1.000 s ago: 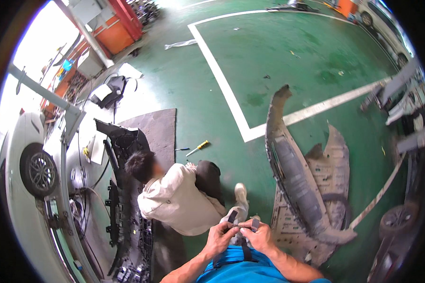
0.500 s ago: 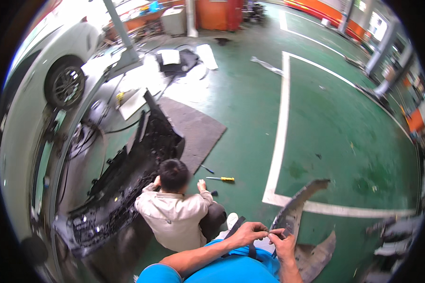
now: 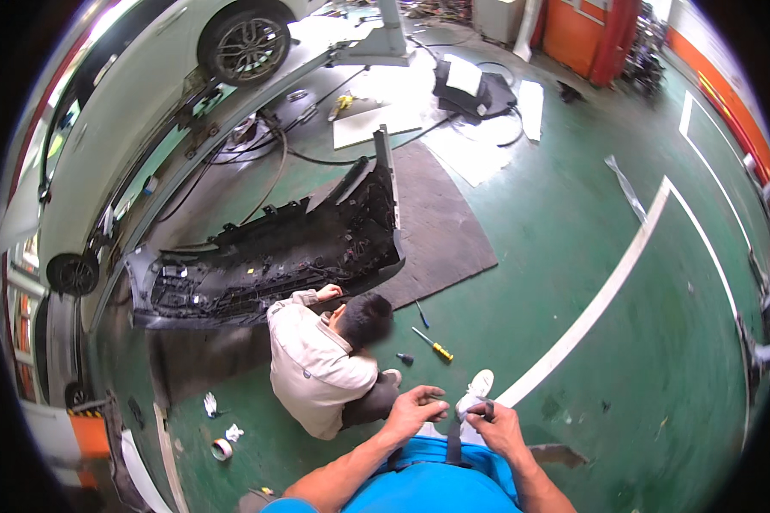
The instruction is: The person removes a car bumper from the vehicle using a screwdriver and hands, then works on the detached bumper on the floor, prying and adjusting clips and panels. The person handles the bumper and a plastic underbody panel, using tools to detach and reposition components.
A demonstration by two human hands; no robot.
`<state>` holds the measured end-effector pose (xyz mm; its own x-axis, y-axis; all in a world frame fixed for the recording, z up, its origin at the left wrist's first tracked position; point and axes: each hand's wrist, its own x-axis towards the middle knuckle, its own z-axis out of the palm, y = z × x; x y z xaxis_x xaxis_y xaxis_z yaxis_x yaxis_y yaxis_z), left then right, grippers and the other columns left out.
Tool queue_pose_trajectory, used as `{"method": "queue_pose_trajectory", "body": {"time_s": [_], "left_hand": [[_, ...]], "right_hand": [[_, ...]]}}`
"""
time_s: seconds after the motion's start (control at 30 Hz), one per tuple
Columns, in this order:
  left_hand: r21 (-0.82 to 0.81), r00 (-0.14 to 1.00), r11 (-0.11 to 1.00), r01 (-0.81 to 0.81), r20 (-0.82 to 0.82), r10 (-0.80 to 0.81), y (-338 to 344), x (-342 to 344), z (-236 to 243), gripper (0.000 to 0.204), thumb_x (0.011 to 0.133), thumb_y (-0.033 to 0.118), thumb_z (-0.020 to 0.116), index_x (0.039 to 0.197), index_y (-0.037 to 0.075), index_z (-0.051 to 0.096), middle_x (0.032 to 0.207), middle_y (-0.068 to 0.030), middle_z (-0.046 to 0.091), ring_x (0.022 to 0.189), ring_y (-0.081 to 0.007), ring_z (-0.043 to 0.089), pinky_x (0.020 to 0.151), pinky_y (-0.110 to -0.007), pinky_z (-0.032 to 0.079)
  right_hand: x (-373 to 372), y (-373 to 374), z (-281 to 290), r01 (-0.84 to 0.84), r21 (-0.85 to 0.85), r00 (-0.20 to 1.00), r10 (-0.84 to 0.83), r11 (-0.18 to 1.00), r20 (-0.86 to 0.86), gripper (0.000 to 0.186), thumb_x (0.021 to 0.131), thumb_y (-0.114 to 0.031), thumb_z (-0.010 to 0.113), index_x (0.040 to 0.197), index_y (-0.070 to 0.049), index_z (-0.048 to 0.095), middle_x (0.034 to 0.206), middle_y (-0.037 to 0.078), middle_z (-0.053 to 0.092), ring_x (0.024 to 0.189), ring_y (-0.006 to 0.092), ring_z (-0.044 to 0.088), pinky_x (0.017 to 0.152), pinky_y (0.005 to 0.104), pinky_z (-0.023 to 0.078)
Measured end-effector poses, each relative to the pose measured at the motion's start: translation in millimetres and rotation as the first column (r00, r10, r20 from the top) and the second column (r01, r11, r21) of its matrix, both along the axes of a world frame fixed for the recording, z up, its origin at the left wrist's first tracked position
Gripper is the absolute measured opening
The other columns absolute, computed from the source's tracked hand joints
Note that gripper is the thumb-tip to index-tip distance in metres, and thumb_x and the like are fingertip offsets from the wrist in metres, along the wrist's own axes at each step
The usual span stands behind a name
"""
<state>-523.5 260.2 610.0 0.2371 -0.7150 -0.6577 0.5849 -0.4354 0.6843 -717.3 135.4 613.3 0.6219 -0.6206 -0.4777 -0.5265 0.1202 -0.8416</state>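
Note:
My left hand (image 3: 417, 411) and my right hand (image 3: 498, 427) are held up in front of my blue shirt, a small gap between them. Both have their fingers bent in towards the thumbs. A small dark thing shows at the right fingertips, too small to name; what the left fingers pinch, if anything, is hidden. Below my hands is a white shoe (image 3: 477, 386) on the green floor. Just left of me a person in a pale jacket (image 3: 316, 376) crouches, one hand at the edge of a black car bumper (image 3: 274, 248) lying inner side up.
A yellow-handled screwdriver (image 3: 440, 350), a thin blue-handled tool (image 3: 423, 316) and a small black piece (image 3: 405, 359) lie beside the person. The bumper rests partly on a grey mat (image 3: 445, 231). Left stands a raised white car (image 3: 145, 111). A tape roll (image 3: 222, 449) and gloves (image 3: 210, 404) lie lower left.
My view has swung left. My hands, fingertips together before, are now apart. The crouching person has turned and leans to the right, one hand still by the bumper.

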Motion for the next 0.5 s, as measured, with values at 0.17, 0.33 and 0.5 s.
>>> {"method": "queue_pose_trajectory", "body": {"time_s": [0.17,0.33,0.5], "left_hand": [[-0.064,0.873,0.875,-0.480,0.060,0.484,-10,14,21,0.018,0.094,0.005,0.070,0.110,-0.002,0.067,0.096,-0.0122,0.074,0.082,-0.0183,0.073,0.073,-0.028,0.060],[-0.118,0.703,0.699,-0.705,0.006,0.711,-9,36,25,0.016,0.094,0.003,0.069,0.109,0.000,0.068,0.097,-0.0119,0.074,0.081,-0.0181,0.072,0.072,-0.028,0.059],[-0.158,0.614,0.603,-0.782,-0.037,0.788,-15,78,10,0.025,0.094,0.001,0.066,0.119,0.002,0.061,0.095,-0.0116,0.071,0.078,-0.0197,0.071,0.070,-0.030,0.059]], "right_hand": [[25,-102,0,-0.218,-0.013,0.962,0.212,0.976,-0.171,0.025,0.084,-0.021,0.075,0.101,-0.002,0.077,0.085,0.013,0.075,0.074,0.0195,0.071,0.070,0.0333,0.055],[85,-152,1,-0.386,-0.065,0.909,0.367,0.920,-0.198,0.021,0.087,-0.015,0.072,0.098,0.002,0.075,0.073,0.008,0.069,0.064,0.0148,0.066,0.061,0.0299,0.054],[149,-164,14,-0.350,-0.067,0.908,0.321,0.934,-0.270,0.024,0.084,-0.020,0.072,0.098,-0.002,0.076,0.078,0.012,0.073,0.071,0.0190,0.069,0.070,0.0322,0.055]]}}
